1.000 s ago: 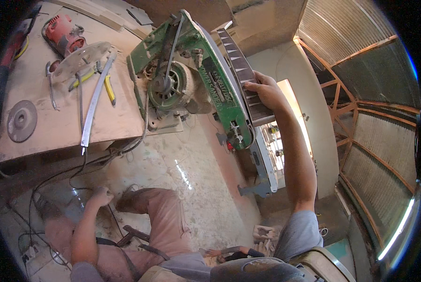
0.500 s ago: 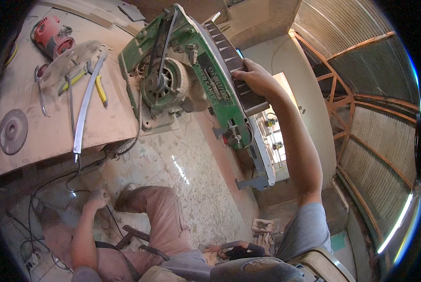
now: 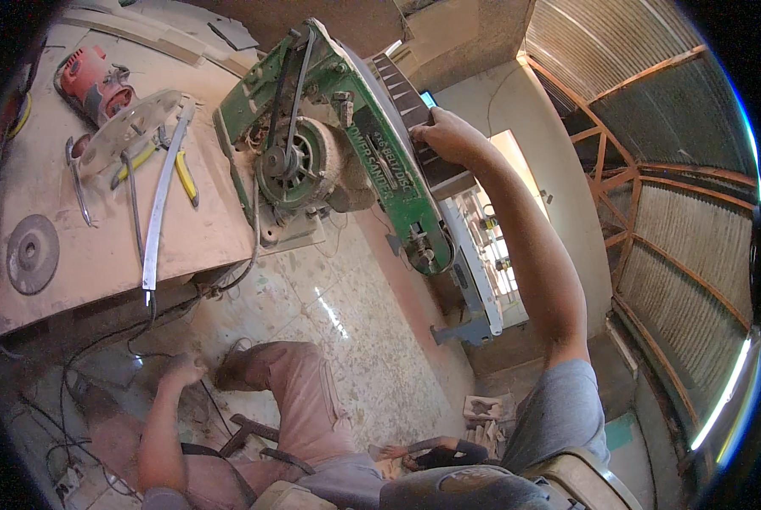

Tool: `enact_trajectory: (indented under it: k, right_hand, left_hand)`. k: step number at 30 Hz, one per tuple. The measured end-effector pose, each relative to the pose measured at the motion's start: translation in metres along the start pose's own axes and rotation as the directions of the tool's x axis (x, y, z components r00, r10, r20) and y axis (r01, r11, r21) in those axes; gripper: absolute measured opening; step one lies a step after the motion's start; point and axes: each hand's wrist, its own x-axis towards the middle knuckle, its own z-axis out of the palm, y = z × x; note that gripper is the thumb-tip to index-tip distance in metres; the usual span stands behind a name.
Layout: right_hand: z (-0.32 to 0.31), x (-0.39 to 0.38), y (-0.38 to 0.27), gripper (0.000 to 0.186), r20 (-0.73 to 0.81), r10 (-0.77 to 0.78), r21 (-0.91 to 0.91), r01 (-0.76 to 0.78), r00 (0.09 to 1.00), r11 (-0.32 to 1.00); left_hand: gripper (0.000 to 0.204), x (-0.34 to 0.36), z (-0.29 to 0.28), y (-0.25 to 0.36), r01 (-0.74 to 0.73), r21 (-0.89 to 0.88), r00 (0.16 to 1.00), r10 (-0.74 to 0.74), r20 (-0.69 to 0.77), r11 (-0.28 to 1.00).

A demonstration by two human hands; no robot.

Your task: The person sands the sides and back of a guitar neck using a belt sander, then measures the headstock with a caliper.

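Observation:
A green belt and disc sander (image 3: 380, 161) stands in the upper middle, with a black drive belt (image 3: 295, 93) and a dusty round pulley housing (image 3: 298, 161) on its side. My right hand (image 3: 450, 138) reaches up to the sander's dark abrasive belt (image 3: 401, 93), its fingers curled against the belt's edge. Whatever those fingers may hold is hidden. Low on the left, my left hand (image 3: 185, 371) is loosely closed beside my bent knee. A thin black cord runs just below it, and I cannot see what is inside the fingers.
A dusty bench (image 3: 202, 246) at left carries a red power tool (image 3: 96, 85), yellow-handled pliers (image 3: 186, 177), a metal strip (image 3: 164, 204) and a grinding disc (image 3: 33, 253). Black cables (image 3: 70, 365) trail over the floor. Another person's arm (image 3: 435, 444) shows at the bottom.
My right hand has shifted slightly left along the sander's belt, its fingers more curled. The left hand stays almost where it was. The whole view has tilted a little.

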Motion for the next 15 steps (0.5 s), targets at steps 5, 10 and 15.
enact_trajectory:
  k: [5,10,15]
  right_hand:
    - [0.001,0.004,0.003,0.055,0.016,0.012,-0.032,-0.011,1.0,0.999]
    - [0.015,0.016,0.027,0.056,0.044,-0.018,-0.188,0.026,0.999,0.982]
    - [0.007,0.008,0.009,0.055,0.01,-0.006,-0.111,0.007,1.0,0.994]
  left_hand:
    - [0.056,0.0,-0.004,-0.002,-0.045,0.002,0.999,0.045,0.009,0.999]
    - [0.061,-0.019,-0.018,0.034,0.025,0.116,0.999,-0.03,0.044,0.993]
    - [0.058,-0.016,-0.016,0.021,0.012,0.066,1.0,-0.012,0.001,0.998]
